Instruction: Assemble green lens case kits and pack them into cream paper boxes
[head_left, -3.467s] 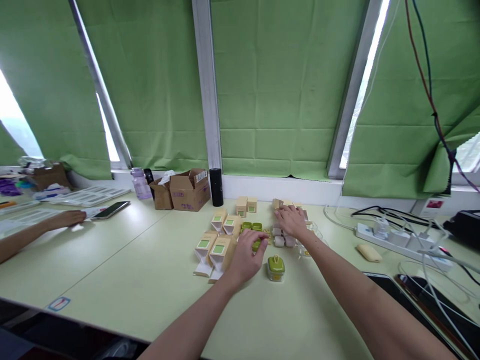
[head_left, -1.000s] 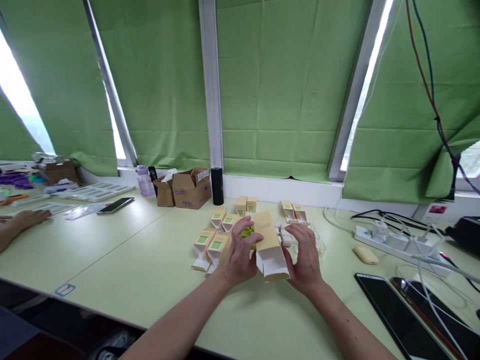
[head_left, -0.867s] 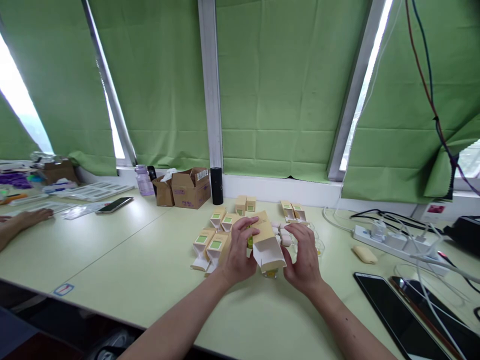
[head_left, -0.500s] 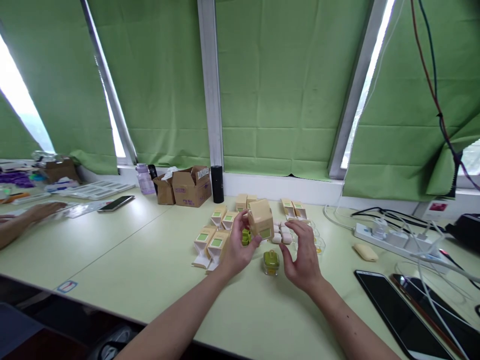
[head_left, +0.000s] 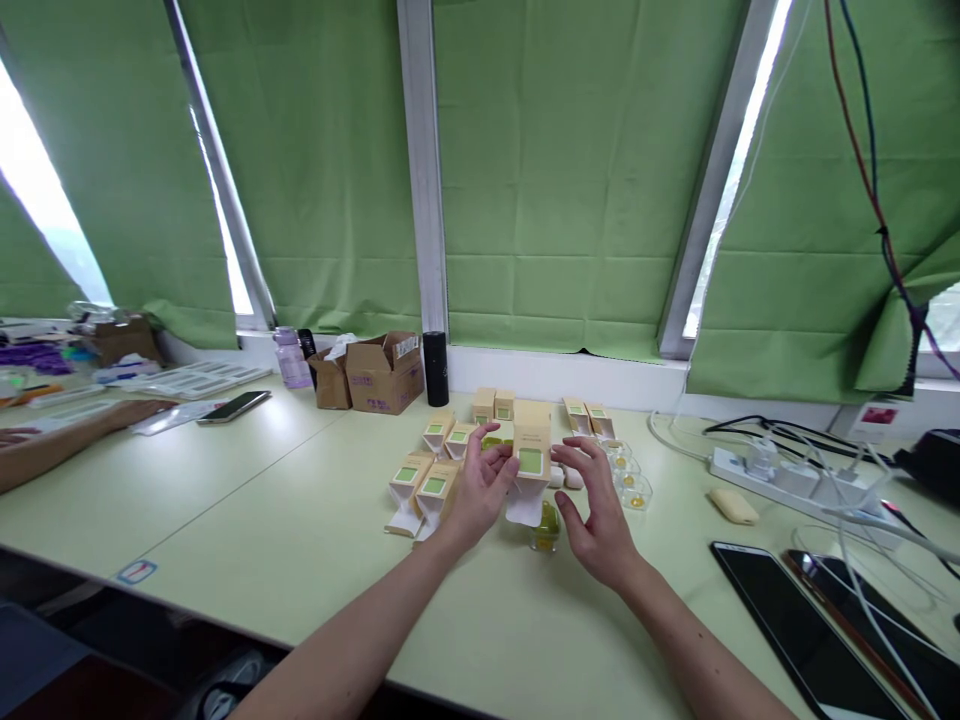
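My left hand (head_left: 480, 490) grips a small tan box (head_left: 533, 435) by its left side. The box is upright, with a green label and its white bottom flap hanging down. My right hand (head_left: 600, 510) is open just right of it, thumb and fingers apart and curved. Below the box stands a small clear jar with a green lid (head_left: 550, 520), partly hidden by the flap. Behind my hands are white rounded pieces (head_left: 572, 477) and green pieces (head_left: 496, 436), both partly covered. Clear containers with yellow inside (head_left: 637, 490) sit to the right.
Several tan boxes with open flaps (head_left: 435, 485) stand left, others (head_left: 589, 415) at the back. Cardboard boxes (head_left: 384, 375) and a black cylinder (head_left: 435, 368) line the wall. A power strip (head_left: 795, 475), cables and phones (head_left: 787, 620) lie right. Another person's arm (head_left: 90, 435) reaches in at far left.
My left hand has turned the tilted box upright, so its label faces me and the white flap hangs over the jar. My right hand stays open beside it. The other person's hand moved right.
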